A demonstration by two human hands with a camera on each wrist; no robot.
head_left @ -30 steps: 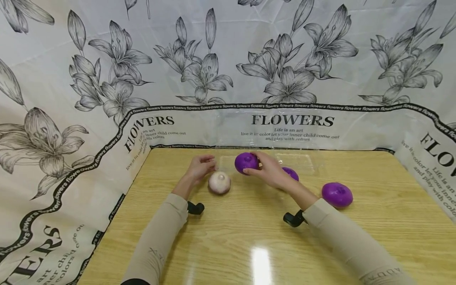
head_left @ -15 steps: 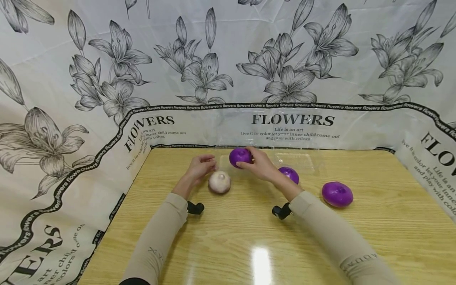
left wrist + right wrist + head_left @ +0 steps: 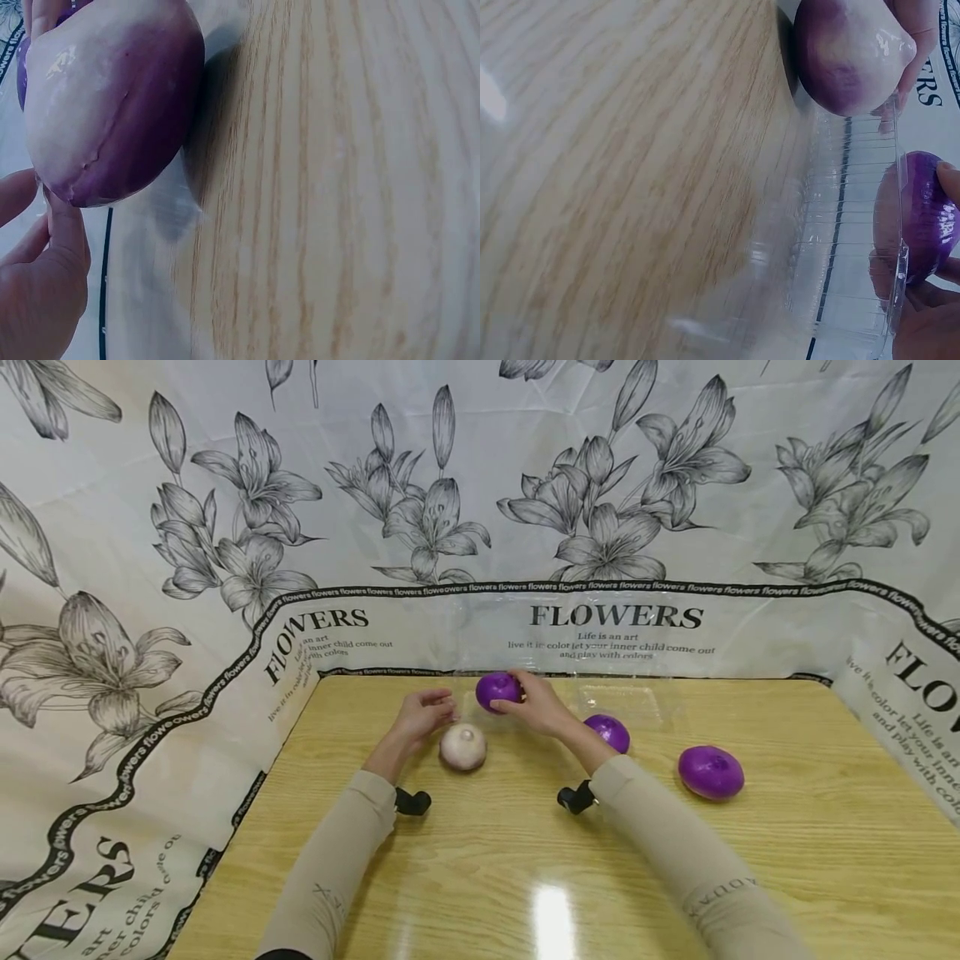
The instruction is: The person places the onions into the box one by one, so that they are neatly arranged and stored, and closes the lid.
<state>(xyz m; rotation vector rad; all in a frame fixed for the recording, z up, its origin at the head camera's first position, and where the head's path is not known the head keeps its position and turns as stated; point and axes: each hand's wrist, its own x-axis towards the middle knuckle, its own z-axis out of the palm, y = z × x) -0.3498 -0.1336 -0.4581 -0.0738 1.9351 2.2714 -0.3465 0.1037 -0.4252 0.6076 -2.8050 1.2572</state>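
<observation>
A glossy purple onion (image 3: pixel 495 692) is gripped between the thumb and fingers of my right hand (image 3: pixel 536 703), over the left half of an open clear plastic clamshell container (image 3: pixel 626 700). In the right wrist view, part of this purple onion (image 3: pixel 928 217) shows through the container's clear wall. My left hand (image 3: pixel 420 718) pinches the container's left rim; thumb and fingertips meet there in the left wrist view. A white-and-purple onion (image 3: pixel 462 747) sits on the table just in front of the left fingers and fills much of the left wrist view.
Another purple onion (image 3: pixel 607 732) lies beside my right forearm, partly hidden by it. Farther right rests one more purple onion (image 3: pixel 711 772). The wooden table (image 3: pixel 480 860) ends at a flower-printed cloth (image 3: pixel 420 635), against which the container's raised lid stands.
My right hand has moved left and slightly away from me with the purple onion, uncovering more of the onion beside the forearm. The left hand stays in place.
</observation>
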